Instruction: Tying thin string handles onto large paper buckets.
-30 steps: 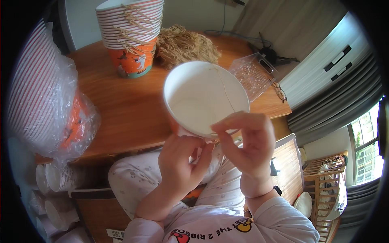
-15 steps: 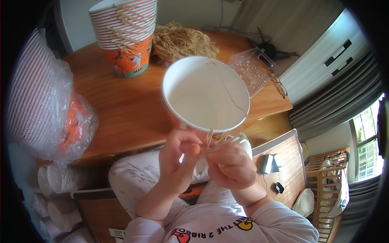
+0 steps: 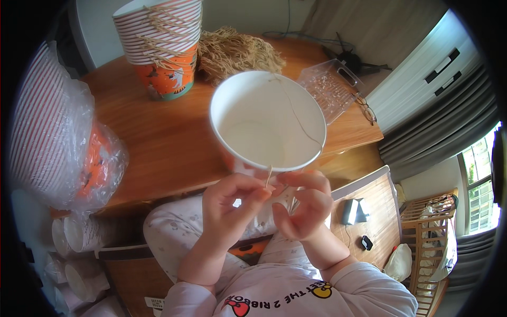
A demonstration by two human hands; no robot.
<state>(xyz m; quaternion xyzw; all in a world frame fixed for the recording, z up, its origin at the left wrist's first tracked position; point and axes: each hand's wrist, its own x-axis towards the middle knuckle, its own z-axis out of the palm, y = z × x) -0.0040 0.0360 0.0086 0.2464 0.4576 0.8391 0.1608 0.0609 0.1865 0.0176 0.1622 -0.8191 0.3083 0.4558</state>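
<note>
A white-lined paper bucket [image 3: 264, 124] stands tilted toward me at the table's near edge. Twine [image 3: 296, 113] runs from a hole in its far rim down along the inside to the right. At the near rim, a short length of twine [image 3: 270, 173] comes out, and my left hand [image 3: 229, 206] pinches it between thumb and index finger. My right hand [image 3: 306, 206] is just beside it, below the rim. Its thumb stands apart from the bent fingers, and the index fingertip is close to the twine. Whether that finger touches the twine is hard to make out.
A stack of orange-bottomed buckets with twine handles [image 3: 163, 50] stands at the back left, beside a heap of twine [image 3: 237, 55]. Plastic-wrapped buckets [image 3: 58, 132] are at far left. A clear plastic tray [image 3: 330, 90] and glasses [image 3: 366, 108] lie at the right.
My right hand has loosened from a closed grip at the twine, its thumb now apart from the fingers. My left hand still pinches the twine, slightly nearer the rim.
</note>
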